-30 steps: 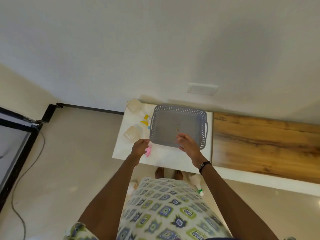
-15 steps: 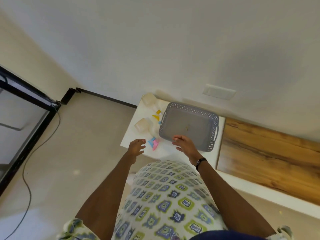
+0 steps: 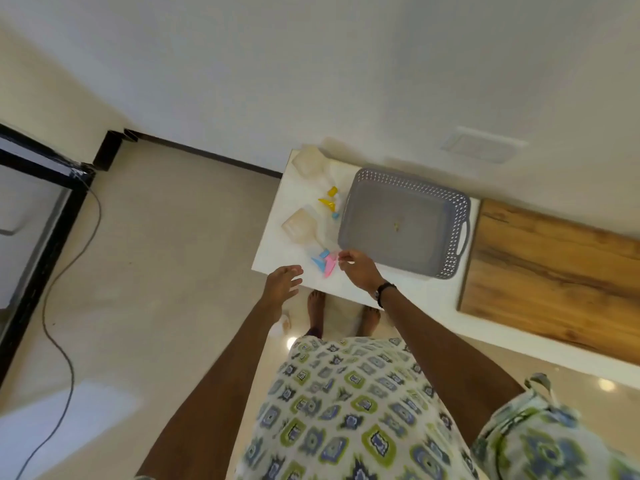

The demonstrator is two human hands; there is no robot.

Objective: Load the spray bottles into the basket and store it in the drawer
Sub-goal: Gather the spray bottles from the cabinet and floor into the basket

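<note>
Spray bottles of clear plastic lay on their sides on the white tabletop [image 3: 277, 251], in the strip left of the grey perforated plastic basket [image 3: 405, 223]. The one with the pink trigger head [image 3: 330, 265] lay nearest the person, its head just beside the fingertips of the right hand [image 3: 358, 268]; whether those fingertips touched it could not be told. The one with the blue trigger head [image 3: 320, 258] lay right against the pink one, on the side away from that hand. The one with the yellow trigger head [image 3: 328, 199] lay well beyond the hand, close to the basket's left wall, and another small blue nozzle [image 3: 335, 215] showed just nearer than it. The bottle bodies themselves were pale and hard to make out.

The right hand reached out over the near edge of the tabletop, fingers loosely bent and holding nothing, a black wristband [image 3: 384, 289] on its wrist. The left hand [image 3: 282, 282] hovered off the tabletop's near-left corner, fingers spread and relaxed, also holding nothing.

The basket sat flat on the tabletop beyond the right hand, nothing in it but a small speck, its handle toward the wooden panel [image 3: 554, 271]
</note>
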